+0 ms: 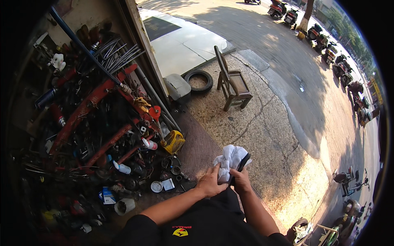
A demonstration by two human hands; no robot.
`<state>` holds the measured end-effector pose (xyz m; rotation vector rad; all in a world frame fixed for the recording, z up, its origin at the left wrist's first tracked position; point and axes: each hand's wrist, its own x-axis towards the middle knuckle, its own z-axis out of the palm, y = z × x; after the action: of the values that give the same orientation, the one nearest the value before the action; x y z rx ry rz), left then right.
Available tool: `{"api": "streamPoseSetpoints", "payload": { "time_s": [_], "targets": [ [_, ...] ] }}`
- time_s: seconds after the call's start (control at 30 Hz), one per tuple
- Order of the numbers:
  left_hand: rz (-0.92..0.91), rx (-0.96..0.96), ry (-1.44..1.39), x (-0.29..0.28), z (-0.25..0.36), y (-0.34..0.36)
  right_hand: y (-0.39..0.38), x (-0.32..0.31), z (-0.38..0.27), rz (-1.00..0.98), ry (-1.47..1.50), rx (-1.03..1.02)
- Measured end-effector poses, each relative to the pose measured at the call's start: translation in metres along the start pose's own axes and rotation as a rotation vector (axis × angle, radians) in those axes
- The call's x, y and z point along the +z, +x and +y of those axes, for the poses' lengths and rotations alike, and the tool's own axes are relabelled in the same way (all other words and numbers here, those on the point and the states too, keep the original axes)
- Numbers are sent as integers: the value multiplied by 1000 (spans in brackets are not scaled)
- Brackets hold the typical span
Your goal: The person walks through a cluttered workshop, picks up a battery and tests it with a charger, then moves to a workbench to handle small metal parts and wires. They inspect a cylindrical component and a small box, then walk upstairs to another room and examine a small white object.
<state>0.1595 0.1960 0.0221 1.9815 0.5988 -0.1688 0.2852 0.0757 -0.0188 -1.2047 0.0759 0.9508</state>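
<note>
You've got a crumpled thin white sheet (230, 157), cloth or paper can't tell, bunched against a flat dark strip (245, 161), in front of your black short-sleeved shirt (209, 217); left hand (209, 182) fingers closed on the sheet's left side, right hand (241, 179) gripping the strip; to your left, yellow plastic jug (174, 142) by red metal bars (83, 112); ahead, brown wooden chair (237, 87) near black rubber tyre (209, 82)

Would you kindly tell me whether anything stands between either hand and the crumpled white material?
Nothing visible blocks the left hand, which touches the crumpled white material. At the right hand, a dark object, too unclear to identify, lies against the material's right side, partly between the two.
</note>
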Motion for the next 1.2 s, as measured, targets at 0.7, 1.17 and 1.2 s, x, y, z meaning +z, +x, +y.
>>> {"api": "streamPoseSetpoints", "payload": {
  "time_s": [0.7,1.17,1.2],
  "targets": [
    [891,-856,-662,-75,-91,60,556,233,-238,45,-1338,-489],
    [1027,-820,-728,-56,-76,60,390,64,-20,-577,-1608,283],
    [1009,-796,-736,-56,-76,59,381,56,-20,-638,-1650,230]
  ]
}}
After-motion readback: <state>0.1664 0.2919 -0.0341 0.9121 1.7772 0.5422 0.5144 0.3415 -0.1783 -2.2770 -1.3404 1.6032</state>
